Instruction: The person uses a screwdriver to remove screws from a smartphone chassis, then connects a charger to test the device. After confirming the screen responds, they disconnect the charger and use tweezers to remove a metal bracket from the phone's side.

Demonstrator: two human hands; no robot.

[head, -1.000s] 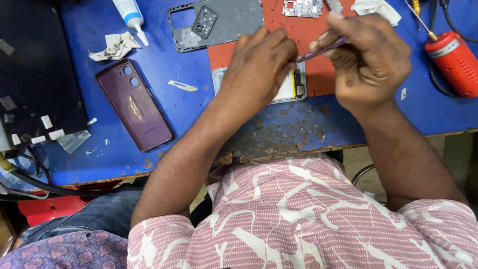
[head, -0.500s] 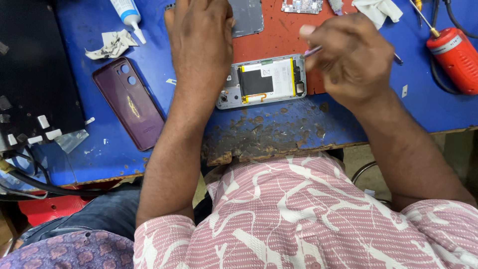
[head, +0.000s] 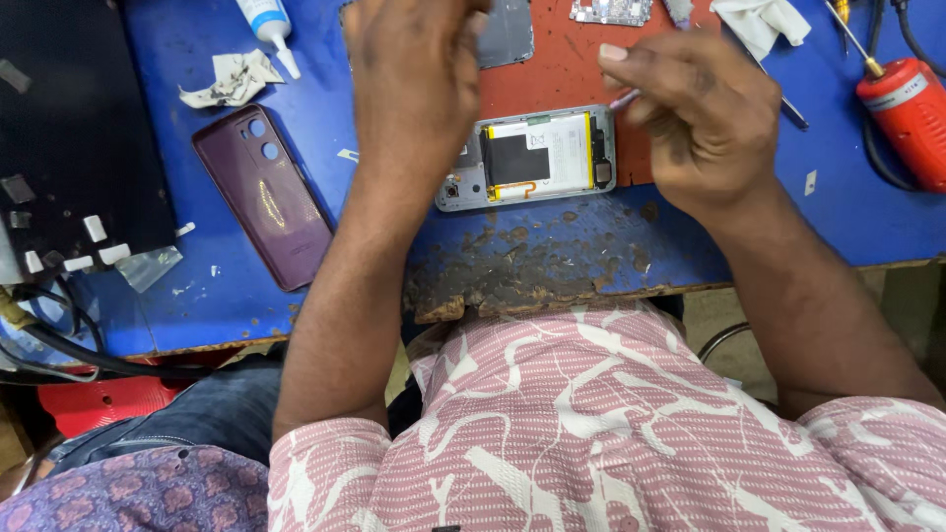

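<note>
- Blue worn bench (head: 197, 296), red mat (head: 562, 84) under an opened phone (head: 537, 158);
- maroon back cover (head: 264, 197) left; white glue bottle (head: 268, 25) at the far edge;
- right hand (head: 705, 123) pinches a thin tool (head: 623, 99); left hand (head: 414, 69) blurred, grip unclear.

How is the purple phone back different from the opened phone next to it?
The purple back cover is a smooth dark shell with camera holes, while the opened phone shows its black-and-white insides in a silver frame. The back cover lies alone on the blue table, slanted; the opened phone lies crosswise between the left hand and right hand. Both lie flat.
</note>
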